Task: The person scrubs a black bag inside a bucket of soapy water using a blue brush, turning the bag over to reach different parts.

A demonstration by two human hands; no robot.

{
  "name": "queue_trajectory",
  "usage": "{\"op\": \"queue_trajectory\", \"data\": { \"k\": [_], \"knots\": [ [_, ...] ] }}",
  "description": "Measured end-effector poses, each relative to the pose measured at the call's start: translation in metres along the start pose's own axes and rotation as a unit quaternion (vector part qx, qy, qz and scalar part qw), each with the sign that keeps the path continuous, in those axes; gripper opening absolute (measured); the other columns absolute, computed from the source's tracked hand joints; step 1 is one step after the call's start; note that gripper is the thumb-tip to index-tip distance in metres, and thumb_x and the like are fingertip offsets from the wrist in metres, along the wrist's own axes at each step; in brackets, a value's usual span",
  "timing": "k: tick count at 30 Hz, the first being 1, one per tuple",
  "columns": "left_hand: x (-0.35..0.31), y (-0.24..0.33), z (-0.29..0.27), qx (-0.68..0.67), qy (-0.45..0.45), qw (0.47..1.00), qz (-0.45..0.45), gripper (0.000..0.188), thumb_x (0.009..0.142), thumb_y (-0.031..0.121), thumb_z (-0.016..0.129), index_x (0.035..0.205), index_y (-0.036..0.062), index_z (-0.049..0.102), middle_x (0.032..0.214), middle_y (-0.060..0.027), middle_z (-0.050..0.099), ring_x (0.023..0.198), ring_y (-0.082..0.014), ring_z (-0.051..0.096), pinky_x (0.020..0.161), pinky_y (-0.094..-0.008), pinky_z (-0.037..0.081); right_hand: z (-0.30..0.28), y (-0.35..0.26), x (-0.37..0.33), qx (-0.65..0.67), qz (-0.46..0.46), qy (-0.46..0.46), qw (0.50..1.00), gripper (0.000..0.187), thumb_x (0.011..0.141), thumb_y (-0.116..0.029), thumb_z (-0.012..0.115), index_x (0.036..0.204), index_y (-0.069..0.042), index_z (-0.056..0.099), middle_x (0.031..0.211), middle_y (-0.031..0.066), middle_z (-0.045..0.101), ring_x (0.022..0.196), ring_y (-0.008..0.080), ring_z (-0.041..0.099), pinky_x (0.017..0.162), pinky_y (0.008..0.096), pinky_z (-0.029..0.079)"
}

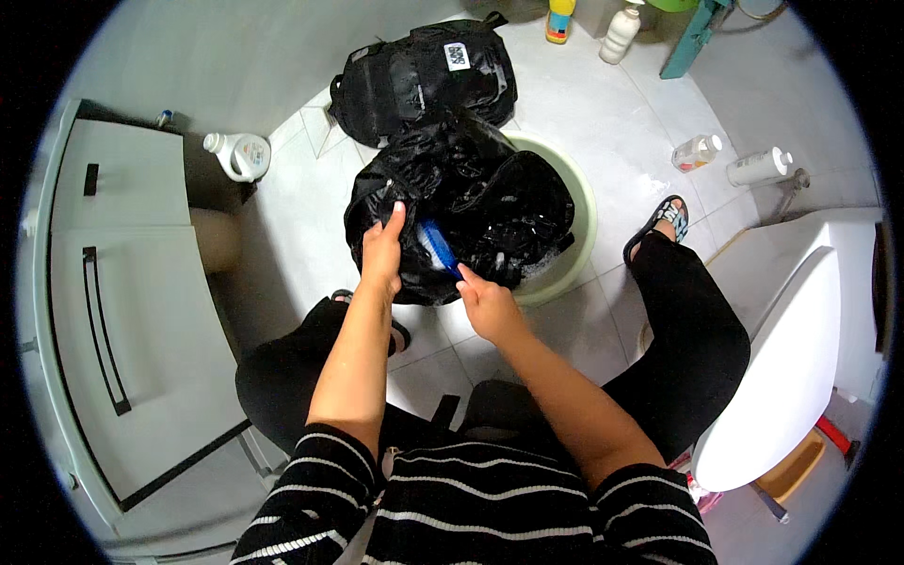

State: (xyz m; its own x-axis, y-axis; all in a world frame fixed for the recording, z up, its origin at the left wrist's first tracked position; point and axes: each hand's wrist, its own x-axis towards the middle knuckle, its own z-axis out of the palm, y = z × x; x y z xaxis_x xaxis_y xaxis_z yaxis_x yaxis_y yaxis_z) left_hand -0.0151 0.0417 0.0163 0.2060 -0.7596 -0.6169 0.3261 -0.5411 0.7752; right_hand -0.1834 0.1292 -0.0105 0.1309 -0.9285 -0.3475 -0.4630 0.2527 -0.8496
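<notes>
A wet black bag (513, 193) lies bunched over a pale green basin (586, 221) on the floor. At its near left edge, my left hand (381, 259) is closed on the fabric, thumb on top and the other fingers partly hidden. My right hand (492, 306) grips the handle end of a blue scrub brush (436, 247) with pale bristles. The brush rests against the bag's fabric, just right of my left hand. Some foam shows by the basin's right inner side.
Behind the basin lies a black backpack (424, 80). A white jug (240, 155) stands at the left, near a white cabinet (132, 311). Bottles, including a yellow one (558, 21) and a white one (620, 36), stand farther back. A white toilet (782, 367) is at the right.
</notes>
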Motion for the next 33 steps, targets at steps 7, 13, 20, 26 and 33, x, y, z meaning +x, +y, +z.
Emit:
{"op": "queue_trajectory", "data": {
  "k": [7, 13, 20, 26, 33],
  "knots": [
    [-0.009, -0.004, 0.002, -0.035, -0.004, 0.999, 0.008, 0.036, 0.085, 0.029, 0.063, 0.105, -0.0006, 0.057, 0.096, -0.009, 0.063, 0.084, -0.0201, 0.06, 0.077, -0.032, 0.048, 0.0, 0.055, 0.015, -0.087, 0.038, 0.011, 0.995, 0.037, 0.09, -0.033, 0.043, 0.118, -0.012, 0.057, 0.098, 0.0224, 0.061, 0.088, 0.0387, 0.059, 0.077, 0.0475, 0.046],
    [-0.027, -0.077, 0.022, 0.207, 0.023, 0.962, 0.174, 0.05, 0.067, 0.02, 0.077, 0.106, -0.0002, 0.054, 0.098, -0.0115, 0.063, 0.089, -0.0212, 0.059, 0.081, -0.0324, 0.045, 0.014, 0.08, 0.019, -0.056, 0.109, 0.01, 0.992, 0.035, 0.089, -0.03, 0.051, 0.117, -0.011, 0.058, 0.101, 0.0196, 0.062, 0.094, 0.0355, 0.06, 0.08, 0.0398, 0.046],
    [-0.021, -0.053, 0.014, 0.065, 0.072, 0.993, 0.071, 0.015, 0.08, 0.006, 0.063, 0.092, -0.0018, 0.06, 0.084, -0.0061, 0.064, 0.073, -0.0156, 0.057, 0.069, -0.0294, 0.046, 0.005, 0.056, 0.009, -0.112, 0.031, 0.011, 0.993, 0.038, 0.091, -0.032, 0.042, 0.121, -0.012, 0.053, 0.097, 0.0217, 0.062, 0.087, 0.041, 0.059, 0.076, 0.047, 0.047],
    [-0.002, -0.022, -0.012, -0.077, 0.074, 0.994, 0.025, 0.024, 0.081, 0.005, 0.06, 0.104, -0.0011, 0.057, 0.098, -0.0102, 0.064, 0.085, -0.0231, 0.061, 0.078, -0.032, 0.048, 0.01, 0.025, 0.009, -0.008, -0.013, -0.012, 1.0, 0.038, 0.091, -0.034, 0.042, 0.121, -0.014, 0.054, 0.092, 0.0224, 0.062, 0.086, 0.0412, 0.059, 0.075, 0.0479, 0.047],
    [0.013, -0.035, -0.021, -0.137, 0.002, 0.985, -0.105, 0.039, 0.086, 0.024, 0.059, 0.115, 0.0002, 0.05, 0.111, -0.0156, 0.058, 0.098, -0.0294, 0.057, 0.087, -0.0425, 0.046, -0.007, 0.065, 0.018, -0.126, 0.135, -0.001, 0.983, 0.034, 0.09, -0.029, 0.045, 0.118, -0.013, 0.058, 0.099, 0.0182, 0.063, 0.091, 0.0359, 0.061, 0.08, 0.0414, 0.047]
  ]
}}
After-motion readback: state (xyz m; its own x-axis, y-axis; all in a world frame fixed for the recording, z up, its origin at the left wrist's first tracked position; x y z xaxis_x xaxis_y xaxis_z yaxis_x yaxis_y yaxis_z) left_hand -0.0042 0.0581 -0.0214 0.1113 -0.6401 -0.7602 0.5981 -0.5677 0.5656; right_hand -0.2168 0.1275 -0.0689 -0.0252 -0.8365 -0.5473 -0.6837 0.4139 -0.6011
